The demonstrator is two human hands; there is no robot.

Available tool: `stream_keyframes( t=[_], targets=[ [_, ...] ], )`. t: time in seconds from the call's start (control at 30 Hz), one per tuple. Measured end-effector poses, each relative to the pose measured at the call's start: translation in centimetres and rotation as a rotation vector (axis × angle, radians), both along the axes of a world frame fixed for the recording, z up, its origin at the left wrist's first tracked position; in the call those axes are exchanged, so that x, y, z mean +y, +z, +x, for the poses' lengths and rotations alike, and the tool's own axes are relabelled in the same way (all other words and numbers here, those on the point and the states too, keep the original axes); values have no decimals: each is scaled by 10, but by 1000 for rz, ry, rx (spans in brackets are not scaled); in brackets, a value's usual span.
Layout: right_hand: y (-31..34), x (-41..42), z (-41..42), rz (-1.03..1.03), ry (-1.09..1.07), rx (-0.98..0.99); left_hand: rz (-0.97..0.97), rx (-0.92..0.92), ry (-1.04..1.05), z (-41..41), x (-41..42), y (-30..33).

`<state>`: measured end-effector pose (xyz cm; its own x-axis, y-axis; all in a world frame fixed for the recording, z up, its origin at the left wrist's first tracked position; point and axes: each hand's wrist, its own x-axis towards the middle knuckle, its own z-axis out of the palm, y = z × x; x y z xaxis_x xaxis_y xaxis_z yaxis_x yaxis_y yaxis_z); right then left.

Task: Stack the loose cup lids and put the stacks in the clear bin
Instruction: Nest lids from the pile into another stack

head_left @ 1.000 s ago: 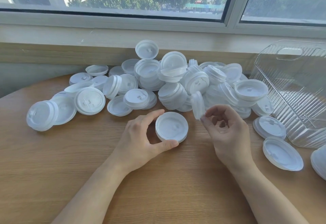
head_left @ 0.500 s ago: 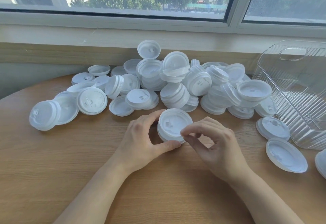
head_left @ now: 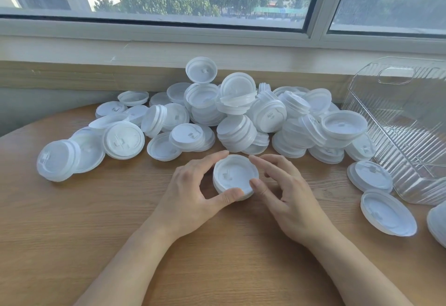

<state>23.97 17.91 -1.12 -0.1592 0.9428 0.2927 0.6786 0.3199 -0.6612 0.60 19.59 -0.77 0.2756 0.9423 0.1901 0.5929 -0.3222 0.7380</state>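
Wooden counter (head_left: 72,245) nearest the camera carries a small lid stack (head_left: 235,176), which the left hand (head_left: 193,192) pinches between thumb and forefinger, likely to steady it. Opposite, the right hand (head_left: 287,190) touches its rim, fingers loosely curved (seemingly squaring it). Behind lies the loose lid pile (head_left: 241,117); the clear bin (head_left: 407,122) waits far right.

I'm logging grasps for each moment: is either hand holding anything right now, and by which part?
The left hand grips the small stack of lids by its rim, forefinger at the far edge, thumb at the near. The right hand touches the rim's right side.
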Motion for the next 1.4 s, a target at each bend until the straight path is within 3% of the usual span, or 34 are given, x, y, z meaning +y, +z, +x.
stream_keyframes(
  t=[0.33, 0.6, 0.8, 1.27, 1.4],
  targets=[
    [-1, 0, -1, -71, -6, -7, 14, 56, -14, 0, 0, 0],
    [2, 0, -5, -62, -26, 21, -28, -23, 36, -1, 5, -7],
    [2, 12, -9, -67, -115, 207, 13, -51, 89, 1, 4, -3],
    [4, 37, -19, -207, -4, 550, 20, -36, 71, 2, 5, -4],
    [4, 38, -22, -252, 31, 518, 17, -29, 64, 1, 5, -5]
  ],
)
